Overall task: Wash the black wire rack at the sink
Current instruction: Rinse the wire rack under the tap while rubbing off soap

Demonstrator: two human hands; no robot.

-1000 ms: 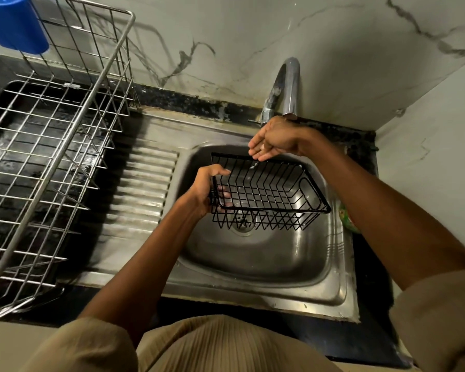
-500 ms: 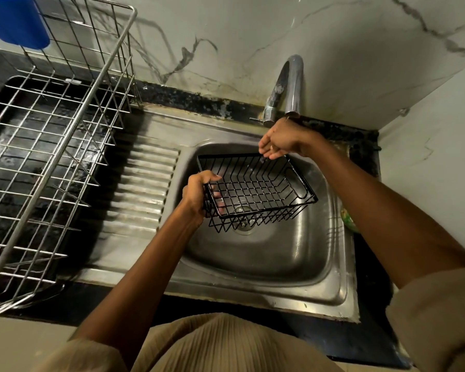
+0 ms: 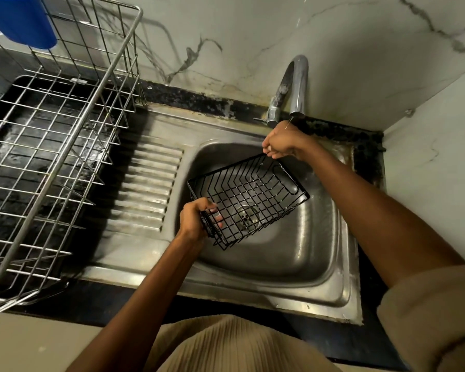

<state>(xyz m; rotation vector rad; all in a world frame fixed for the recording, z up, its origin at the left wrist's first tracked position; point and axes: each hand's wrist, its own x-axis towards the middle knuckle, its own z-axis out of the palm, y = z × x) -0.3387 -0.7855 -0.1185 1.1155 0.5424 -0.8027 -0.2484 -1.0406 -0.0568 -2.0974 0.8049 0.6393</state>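
The black wire rack (image 3: 249, 200) hangs tilted above the steel sink (image 3: 306, 264), over the drain. My left hand (image 3: 195, 220) grips its near left corner, fingers curled through the wires. My right hand (image 3: 282, 142) pinches the rack's far rim, just under the spout of the chrome tap (image 3: 297, 87). A thin trickle of water falls from the spout onto my right hand.
A large steel wire dish rack (image 3: 59, 146) stands on the left over a black tray, with a blue plastic cup (image 3: 19, 20) at its top corner. The ribbed draining board (image 3: 145, 189) lies between it and the basin. Marble walls close in behind and on the right.
The rack has turned clockwise and tilted, its near left corner dropping toward me with my left hand. My right hand has closed on the far rim under the tap.
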